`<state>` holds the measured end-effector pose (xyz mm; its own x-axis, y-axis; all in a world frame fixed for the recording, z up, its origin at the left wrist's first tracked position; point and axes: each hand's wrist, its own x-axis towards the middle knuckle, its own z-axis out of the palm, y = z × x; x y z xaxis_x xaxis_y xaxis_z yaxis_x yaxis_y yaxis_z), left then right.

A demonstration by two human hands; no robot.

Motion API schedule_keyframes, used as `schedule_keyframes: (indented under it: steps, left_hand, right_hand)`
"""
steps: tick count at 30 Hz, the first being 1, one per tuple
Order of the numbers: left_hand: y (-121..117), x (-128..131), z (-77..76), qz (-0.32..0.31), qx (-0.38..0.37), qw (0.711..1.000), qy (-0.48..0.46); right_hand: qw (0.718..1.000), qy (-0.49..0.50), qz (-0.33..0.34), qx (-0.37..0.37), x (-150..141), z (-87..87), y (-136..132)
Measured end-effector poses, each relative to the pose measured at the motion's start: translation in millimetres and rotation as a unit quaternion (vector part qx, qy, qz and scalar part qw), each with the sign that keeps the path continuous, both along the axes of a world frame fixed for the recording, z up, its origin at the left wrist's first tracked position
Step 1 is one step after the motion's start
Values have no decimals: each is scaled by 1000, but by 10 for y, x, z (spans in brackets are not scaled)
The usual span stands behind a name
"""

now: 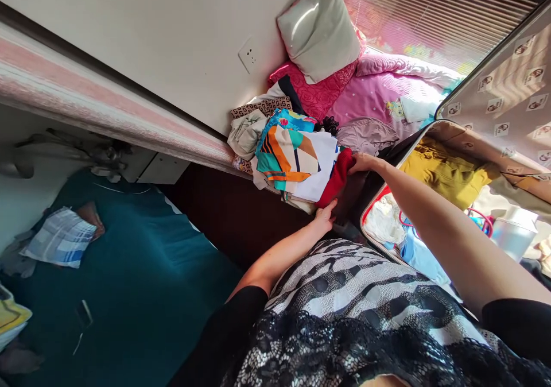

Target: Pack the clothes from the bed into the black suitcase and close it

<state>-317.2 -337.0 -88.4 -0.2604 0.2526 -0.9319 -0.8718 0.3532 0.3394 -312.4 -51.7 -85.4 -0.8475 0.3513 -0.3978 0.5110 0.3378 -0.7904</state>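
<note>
A folded red garment [338, 177] lies at the near right edge of a clothes pile. My right hand [364, 162] grips its right end, fingers curled over the edge. My left hand [326, 216] holds its near end, with the thumb along the cloth and some fingers hidden. Against the red garment rests white folded clothing [323, 156], and on the pile is a multicoloured geometric-print cloth [290, 160]. A blue patterned cloth [293, 120] and a beige garment [246, 134] sit behind and to the left.
An open suitcase [371, 208] stands on the right, with a mustard garment [447, 171] and other clothes inside. A grey cushion [321, 31] leans against the wall by the window blinds [430, 8]. At lower left is a bed with a teal sheet [142, 272].
</note>
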Motion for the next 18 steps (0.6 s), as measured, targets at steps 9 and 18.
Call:
schedule_keyframes:
  steps: [9, 18]
  left_hand:
    - [-196, 34, 364, -6, 51, 996, 75]
    - [-294, -25, 1099, 20, 242, 959, 147]
  right_hand:
    - [992, -24, 47, 110, -9, 527, -133]
    - [991, 93, -54, 81, 1020, 1744, -186]
